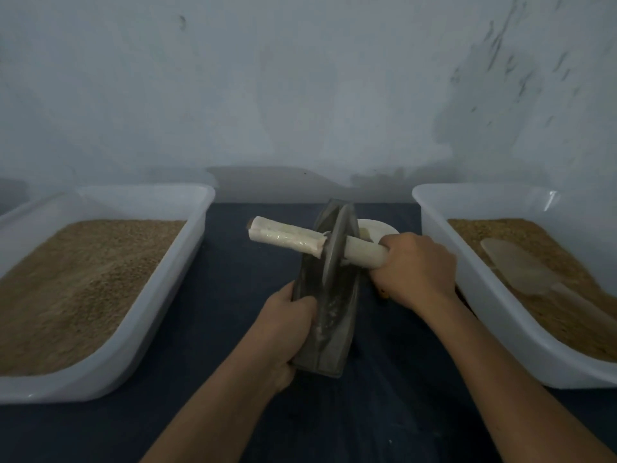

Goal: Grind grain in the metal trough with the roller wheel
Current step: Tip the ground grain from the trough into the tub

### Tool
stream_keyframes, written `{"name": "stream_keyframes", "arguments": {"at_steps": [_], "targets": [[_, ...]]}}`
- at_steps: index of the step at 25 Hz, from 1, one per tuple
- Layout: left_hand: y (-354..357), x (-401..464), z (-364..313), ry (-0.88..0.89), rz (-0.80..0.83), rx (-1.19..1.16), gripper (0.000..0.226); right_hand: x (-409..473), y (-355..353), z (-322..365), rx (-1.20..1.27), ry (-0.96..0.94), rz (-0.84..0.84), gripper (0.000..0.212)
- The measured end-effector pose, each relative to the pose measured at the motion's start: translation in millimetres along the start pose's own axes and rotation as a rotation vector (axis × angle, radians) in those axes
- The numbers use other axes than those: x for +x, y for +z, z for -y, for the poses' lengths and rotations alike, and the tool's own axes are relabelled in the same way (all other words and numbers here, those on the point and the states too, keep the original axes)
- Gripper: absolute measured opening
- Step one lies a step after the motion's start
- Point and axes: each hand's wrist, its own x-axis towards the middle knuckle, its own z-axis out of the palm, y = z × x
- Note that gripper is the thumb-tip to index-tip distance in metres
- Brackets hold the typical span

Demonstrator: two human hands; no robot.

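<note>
A dark metal boat-shaped trough (337, 312) lies lengthwise on the dark table between my arms. A metal roller wheel (335, 250) stands on edge in its groove, with a pale axle handle (287, 238) running through it. My right hand (414, 265) grips the right end of the axle. The left end of the axle sticks out free. My left hand (287, 325) grips the trough's near left rim, thumb over the edge. Pale crushed grain (329, 315) shows in the groove near that hand.
A white plastic tub (110, 349) of brown grain stands at the left. Another tub (480, 289) at the right holds grain and a translucent scoop (521, 272). A white bowl (374, 228) sits behind the trough. A grey wall is close behind.
</note>
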Motion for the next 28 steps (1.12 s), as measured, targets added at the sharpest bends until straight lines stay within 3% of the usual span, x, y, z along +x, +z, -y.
{"name": "stream_keyframes", "arguments": {"at_steps": [10,15,18,23,26,28], "targets": [[3.1,-14.5,-2.1,0.017,-0.032,0.223,0.025,11.4,3.4,0.4,0.010,-0.071,0.022,0.020],[13.1,-32.0,14.8,0.016,-0.127,0.078,0.023,10.9,9.2,3.4,0.011,-0.146,-0.047,0.017],[13.1,-36.9,17.0,0.038,-0.139,0.117,0.022,9.5,13.9,6.5,0.031,-0.154,-0.032,0.019],[-8.1,-33.2,5.6,0.104,-0.113,0.523,0.009,11.4,14.9,9.0,0.013,-0.143,-0.018,0.023],[-24.3,-28.9,0.7,0.131,-0.095,0.790,0.019,11.4,13.4,10.5,-0.001,-0.158,0.002,0.023],[-38.9,-21.0,-3.7,0.338,-0.263,0.997,0.025,13.2,10.3,12.6,-0.014,-0.177,0.001,0.020]]}}
